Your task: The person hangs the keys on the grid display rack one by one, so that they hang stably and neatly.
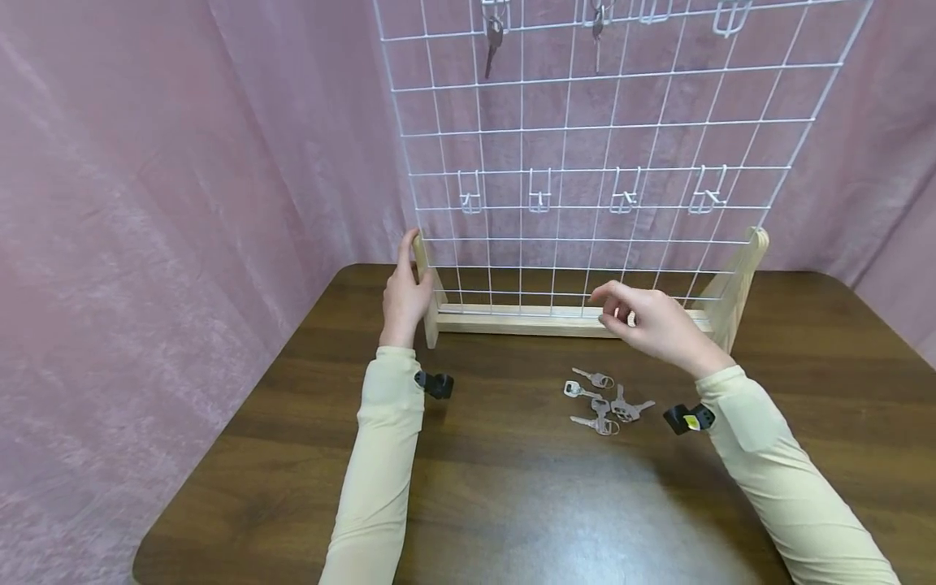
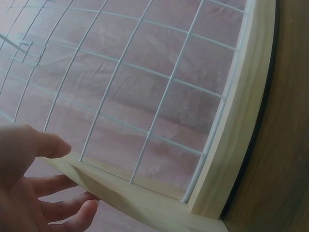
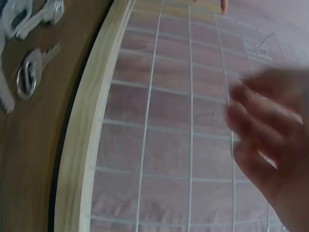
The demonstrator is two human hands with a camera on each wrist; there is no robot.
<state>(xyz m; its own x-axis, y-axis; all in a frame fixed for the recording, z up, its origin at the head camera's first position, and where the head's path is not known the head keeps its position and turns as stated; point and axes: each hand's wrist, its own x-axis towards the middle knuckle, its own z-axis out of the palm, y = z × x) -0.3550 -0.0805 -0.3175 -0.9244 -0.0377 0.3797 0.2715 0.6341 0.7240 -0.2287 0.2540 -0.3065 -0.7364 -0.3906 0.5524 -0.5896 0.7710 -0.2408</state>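
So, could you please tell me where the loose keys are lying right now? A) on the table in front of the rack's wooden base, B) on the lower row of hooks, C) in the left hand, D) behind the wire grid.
A: the loose keys lie in a cluster on the table, just in front of the wooden base, below the right hand.

I see a dark brown wooden table [image 1: 512, 504] bearing a wood-framed white wire grid rack [image 1: 570, 323] and loose silver keys [image 1: 603, 400].
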